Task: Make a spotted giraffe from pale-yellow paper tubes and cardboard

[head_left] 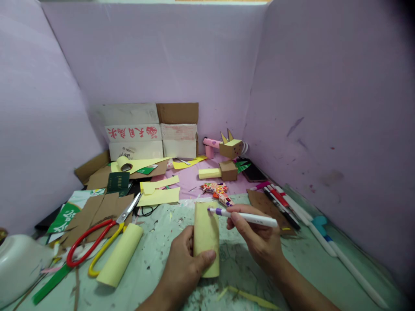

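Note:
My left hand is wrapped round the lower part of a yellow paper tube, thumb across its front. The tube stands nearly upright, leaning slightly. In my right hand a white marker with a purple tip is pinched between thumb and fingers. Its tip meets the tube near the upper end, where a small purple mark shows. A second yellow tube lies to the left of my left hand, next to scissors with red and yellow handles.
Cardboard pieces and yellow paper strips lie left. A white printed box stands behind. Further back are a cardboard animal head and a small cardboard box. Several markers line the right; a white container sits left.

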Available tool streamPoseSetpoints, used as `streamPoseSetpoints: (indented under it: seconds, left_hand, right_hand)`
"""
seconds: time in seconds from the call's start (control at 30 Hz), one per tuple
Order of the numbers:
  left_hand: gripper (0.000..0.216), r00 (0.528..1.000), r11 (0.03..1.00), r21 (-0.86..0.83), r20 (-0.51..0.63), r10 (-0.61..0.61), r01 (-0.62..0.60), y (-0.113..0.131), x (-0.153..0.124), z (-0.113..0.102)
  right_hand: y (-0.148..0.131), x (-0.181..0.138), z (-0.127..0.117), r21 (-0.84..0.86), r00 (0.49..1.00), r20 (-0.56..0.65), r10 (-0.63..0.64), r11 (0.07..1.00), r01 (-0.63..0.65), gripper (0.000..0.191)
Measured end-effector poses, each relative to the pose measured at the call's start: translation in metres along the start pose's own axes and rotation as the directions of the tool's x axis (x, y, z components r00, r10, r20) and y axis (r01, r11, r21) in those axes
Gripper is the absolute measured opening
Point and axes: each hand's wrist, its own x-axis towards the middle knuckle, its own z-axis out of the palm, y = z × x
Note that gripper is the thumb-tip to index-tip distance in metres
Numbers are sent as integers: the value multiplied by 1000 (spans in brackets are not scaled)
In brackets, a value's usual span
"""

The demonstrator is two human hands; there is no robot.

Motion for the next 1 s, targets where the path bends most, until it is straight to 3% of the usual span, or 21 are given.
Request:
streamPoseSetpoints:
  seconds: [0.57, 1.0]
  left_hand:
    - [50, 1000, 998, -68, -15, 3, -4, -9, 3, -2]
    - [49, 1000, 998, -68, 1, 8, -8, -9, 2, -3]
  right_hand:
    - [-3, 4, -1, -63, 995, -102, 25, 998, -31, 11]
    - [-2, 2, 2, 1, 992, -126, 8, 1000, -8, 8]
